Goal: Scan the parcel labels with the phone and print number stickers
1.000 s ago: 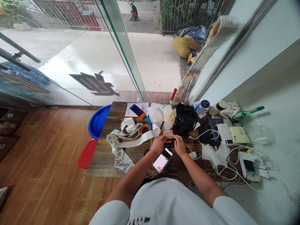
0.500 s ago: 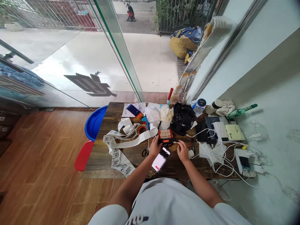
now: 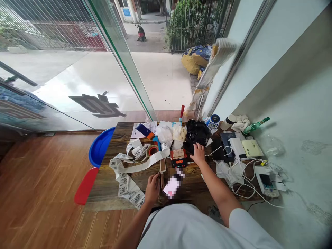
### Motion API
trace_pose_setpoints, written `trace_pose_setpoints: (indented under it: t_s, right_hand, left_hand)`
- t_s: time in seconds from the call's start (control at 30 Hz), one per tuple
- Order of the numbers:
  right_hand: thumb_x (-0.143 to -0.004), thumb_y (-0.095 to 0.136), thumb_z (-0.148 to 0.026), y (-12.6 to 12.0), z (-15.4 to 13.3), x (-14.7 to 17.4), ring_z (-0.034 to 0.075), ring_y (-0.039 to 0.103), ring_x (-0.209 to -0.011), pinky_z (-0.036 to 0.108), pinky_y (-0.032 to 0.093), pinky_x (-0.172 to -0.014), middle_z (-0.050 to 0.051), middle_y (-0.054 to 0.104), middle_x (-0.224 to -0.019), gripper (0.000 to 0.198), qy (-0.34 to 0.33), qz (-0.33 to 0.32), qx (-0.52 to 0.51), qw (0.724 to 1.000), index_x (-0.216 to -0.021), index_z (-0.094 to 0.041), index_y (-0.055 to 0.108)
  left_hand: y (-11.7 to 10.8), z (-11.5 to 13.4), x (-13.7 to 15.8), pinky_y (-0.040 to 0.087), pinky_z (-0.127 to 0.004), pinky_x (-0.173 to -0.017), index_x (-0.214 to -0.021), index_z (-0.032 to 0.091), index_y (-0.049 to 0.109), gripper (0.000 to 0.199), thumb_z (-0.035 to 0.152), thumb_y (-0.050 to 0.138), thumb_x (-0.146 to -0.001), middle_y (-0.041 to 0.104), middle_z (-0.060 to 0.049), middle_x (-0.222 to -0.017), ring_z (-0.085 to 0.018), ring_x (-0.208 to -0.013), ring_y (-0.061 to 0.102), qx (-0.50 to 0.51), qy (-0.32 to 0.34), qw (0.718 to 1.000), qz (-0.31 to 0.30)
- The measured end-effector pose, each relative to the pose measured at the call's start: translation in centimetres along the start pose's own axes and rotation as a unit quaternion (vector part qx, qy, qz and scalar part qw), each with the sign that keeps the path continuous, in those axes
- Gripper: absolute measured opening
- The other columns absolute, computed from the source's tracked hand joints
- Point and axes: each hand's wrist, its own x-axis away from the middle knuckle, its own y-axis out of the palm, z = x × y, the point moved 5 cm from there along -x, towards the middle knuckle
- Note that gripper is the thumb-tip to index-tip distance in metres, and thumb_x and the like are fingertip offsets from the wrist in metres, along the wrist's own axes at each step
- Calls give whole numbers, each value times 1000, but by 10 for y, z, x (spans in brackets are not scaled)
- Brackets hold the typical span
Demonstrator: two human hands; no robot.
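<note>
My left hand [image 3: 152, 188] rests near the table's front edge with its fingers curled. It lies over the spot where the scissors were, and a dark bit shows at the fingertips; what it holds is hidden. Just right of it are a narrow brown strip [image 3: 162, 169] and a phone [image 3: 172, 185] with a lit screen, partly blurred. My right hand [image 3: 198, 154] reaches forward, fingers apart, to the near edge of a crumpled black plastic bag [image 3: 197, 131]. Left of that hand sits a red and black box-like device [image 3: 178, 159] with a tan top.
A long strip of printed number labels [image 3: 124, 183] curls over the table's left side, by a roll of tape [image 3: 153, 150]. White cables [image 3: 243, 180] tangle at the right near a power strip [image 3: 267, 181]. A blue basin [image 3: 100, 148] and red stool [image 3: 85, 186] stand left.
My left hand has left the red and black device and come back left, over the scissors. My right hand has moved forward from the white cable to the black bag. The view has tilted up.
</note>
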Motion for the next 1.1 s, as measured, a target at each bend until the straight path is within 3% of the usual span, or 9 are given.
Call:
trace_pose_setpoints:
  t_s: [0.1, 0.3, 0.47, 0.57, 0.73, 0.83, 0.9, 1.0, 1.1]
  right_hand:
    - [-57, 81, -13, 7, -1, -8, 36, 44, -113, 51, 40, -92, 15, 52, -126, 68, 8, -14, 41, 999, -117, -21, 51]
    - [-55, 78, -8, 3, 3, -16, 31, 47, -106, 48, 34, -98, 11, 55, -116, 68, -34, -37, 71, 996, -113, -22, 45]
    - [-54, 74, -7, -22, 23, -16, 28, 49, -103, 42, 36, -101, 6, 58, -110, 61, -108, -61, 56, 991, -107, -23, 47]
    - [-57, 70, -5, -37, 44, -12, 27, 50, -105, 47, 31, -107, 5, 59, -108, 56, -140, -72, 46, 987, -106, -23, 50]
    - [-69, 68, -13, -56, 71, 1, 29, 51, -111, 56, 34, -104, 8, 60, -114, 43, -143, -55, 25, 988, -108, -24, 55]
    - [-80, 65, -25, -65, 69, 26, 32, 46, -120, 52, 39, -100, 14, 54, -126, 38, -114, -7, 5, 993, -117, -21, 54]
    - [-90, 54, -29, -63, 60, 56, 30, 49, -115, 47, 42, -95, 17, 54, -122, 30, -90, 22, -9, 996, -118, -18, 53]
    - [-97, 42, -27, -44, 38, 119, 21, 57, -84, 35, 47, -78, 9, 60, -91, 18, -79, 14, -27, 996, -98, -19, 58]
    - [-96, 44, -26, -12, 15, 182, 16, 51, -63, 27, 41, -63, 0, 54, -67, 26, -93, -28, -30, 995, -73, -22, 55]
  left_hand:
    - [-23, -20, 21, 57, -41, -84, -123, 21, 55, 36, 35, 42, -93, 52, -9, -115, -21, -100, 60, -17, 1, 1000, 5]
    - [-55, -53, 57, 59, -39, -76, -119, 23, 60, 37, 41, 44, -91, 56, -8, -110, -20, -90, 62, -45, -18, 996, 79]
    - [-65, -69, 83, 59, -33, -70, -120, 21, 60, 38, 40, 46, -91, 57, -8, -113, -16, -79, 64, -58, -18, 995, 79]
    - [-67, -73, 93, 59, -29, -64, -120, 22, 60, 37, 40, 46, -91, 57, -8, -113, -14, -75, 64, -50, -19, 996, 74]
    - [-66, -67, 93, 60, -33, -69, -119, 24, 60, 34, 37, 45, -92, 56, -8, -114, -15, -78, 63, -77, -6, 995, 63]
    - [-64, -54, 85, 59, -36, -77, -119, 23, 60, 32, 35, 45, -93, 56, -8, -112, -18, -92, 62, -94, 18, 993, 68]
    - [-59, -41, 78, 58, -38, -82, -121, 23, 58, 32, 33, 45, -93, 56, -8, -111, -20, -98, 61, -111, 36, 992, 58]
    - [-43, -20, 62, 56, -39, -87, -125, 24, 54, 34, 30, 45, -93, 55, -7, -113, -19, -98, 62, -135, 70, 988, 15]
    - [-18, 0, 44, 54, -38, -92, -127, 23, 53, 36, 29, 47, -92, 55, -9, -117, -19, -105, 60, -165, 119, 978, -51]
